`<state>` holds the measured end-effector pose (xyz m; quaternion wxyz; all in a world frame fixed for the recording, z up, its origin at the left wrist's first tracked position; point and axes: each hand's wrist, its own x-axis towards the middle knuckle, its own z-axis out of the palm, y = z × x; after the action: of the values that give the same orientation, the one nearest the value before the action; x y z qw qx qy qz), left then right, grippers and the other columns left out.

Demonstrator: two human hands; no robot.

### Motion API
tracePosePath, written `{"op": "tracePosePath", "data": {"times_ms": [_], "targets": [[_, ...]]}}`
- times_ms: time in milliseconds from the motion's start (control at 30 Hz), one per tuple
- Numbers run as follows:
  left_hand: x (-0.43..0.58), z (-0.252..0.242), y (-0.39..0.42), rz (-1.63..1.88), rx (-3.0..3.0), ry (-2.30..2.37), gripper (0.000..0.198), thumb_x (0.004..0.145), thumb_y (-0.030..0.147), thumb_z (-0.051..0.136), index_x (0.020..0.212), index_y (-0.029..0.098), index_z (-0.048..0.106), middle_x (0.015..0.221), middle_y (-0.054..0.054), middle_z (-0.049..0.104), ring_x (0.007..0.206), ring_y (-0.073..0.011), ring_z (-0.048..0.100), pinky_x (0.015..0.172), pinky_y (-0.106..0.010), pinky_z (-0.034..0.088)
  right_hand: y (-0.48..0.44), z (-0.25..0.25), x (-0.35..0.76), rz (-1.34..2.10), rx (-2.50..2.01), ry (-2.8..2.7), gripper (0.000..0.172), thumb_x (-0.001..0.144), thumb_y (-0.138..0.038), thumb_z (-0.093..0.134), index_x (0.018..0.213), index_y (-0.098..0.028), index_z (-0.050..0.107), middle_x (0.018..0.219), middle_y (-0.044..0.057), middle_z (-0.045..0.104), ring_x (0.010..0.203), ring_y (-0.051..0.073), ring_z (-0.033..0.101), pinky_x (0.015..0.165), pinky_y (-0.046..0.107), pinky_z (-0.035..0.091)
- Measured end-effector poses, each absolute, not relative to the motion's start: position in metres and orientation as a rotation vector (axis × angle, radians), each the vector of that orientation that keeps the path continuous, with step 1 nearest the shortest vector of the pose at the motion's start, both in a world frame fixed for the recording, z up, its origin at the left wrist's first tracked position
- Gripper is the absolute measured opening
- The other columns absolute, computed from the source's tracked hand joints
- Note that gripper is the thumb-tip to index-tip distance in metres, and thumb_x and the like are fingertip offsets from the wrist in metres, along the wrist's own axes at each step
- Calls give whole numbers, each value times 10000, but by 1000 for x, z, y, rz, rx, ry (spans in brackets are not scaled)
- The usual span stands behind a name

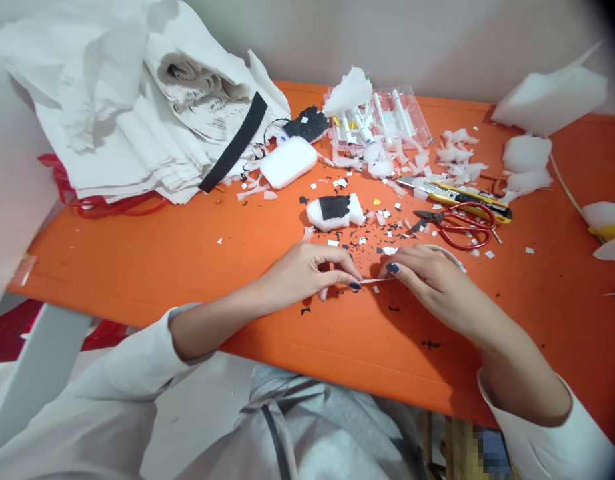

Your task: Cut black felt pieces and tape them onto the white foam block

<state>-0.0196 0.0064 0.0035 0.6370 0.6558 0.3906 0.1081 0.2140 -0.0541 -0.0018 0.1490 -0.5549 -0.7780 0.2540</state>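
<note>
Between my two hands a thin white strip (373,281) is stretched just above the orange table. My left hand (312,270) pinches one end between thumb and finger. My right hand (420,277) pinches the other end, its fingers curled. A curved white edge (445,255), perhaps of a roll, shows partly behind my right hand. Just beyond the hands lies a white foam-like block (317,215) with a black patch (335,207) across its top. Small black and white scraps (372,240) are scattered around it.
Red-handled scissors (467,227) and a yellow utility knife (457,197) lie at right. A clear box (417,110) of white markers stands at the back. A large white sheet stack (152,147) with a black strip (235,143) fills the left. A white block (289,162) lies behind.
</note>
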Motion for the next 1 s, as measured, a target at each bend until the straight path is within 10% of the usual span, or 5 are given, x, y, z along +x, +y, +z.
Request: {"op": "tracePosePath", "data": {"times_ms": [267, 533, 833, 1000], "targets": [[-21, 7, 0, 269, 1760, 812, 131, 817, 274, 693, 922, 196, 708, 749, 16, 716, 576, -77, 650, 579, -150, 489, -57, 2, 202, 672, -1429, -2130, 190, 972, -299, 482, 990, -256, 666, 1005, 49, 696, 941, 228, 563, 851, 393, 392], [-26, 10, 0, 360, 2248, 734, 240, 885, 449, 599, 886, 234, 706, 852, -38, 716, 762, -132, 635, 665, -207, 399, -58, 2, 189, 1102, -1304, -2053, 167, 933, -356, 571, 857, -229, 649, 814, 18, 643, 787, 168, 555, 760, 321, 427], [-36, 13, 19, 496, 2653, 443, 410, 842, 569, 595, 630, 221, 635, 526, 5, 572, 455, -105, 456, 462, -271, 220, -58, 5, 196, 1304, -1320, -1916, 164, 964, -282, 478, 836, -217, 558, 793, -1, 590, 742, 145, 544, 686, 271, 416], [-45, -1, 35, 959, 2591, 418, 507, 972, 533, 368, 710, 186, 627, 549, -4, 613, 498, -96, 547, 530, -232, 359, -44, 1, 188, 1133, -1622, -1901, 163, 941, -260, 446, 817, -216, 542, 787, 11, 573, 753, 166, 538, 698, 285, 412]]}}
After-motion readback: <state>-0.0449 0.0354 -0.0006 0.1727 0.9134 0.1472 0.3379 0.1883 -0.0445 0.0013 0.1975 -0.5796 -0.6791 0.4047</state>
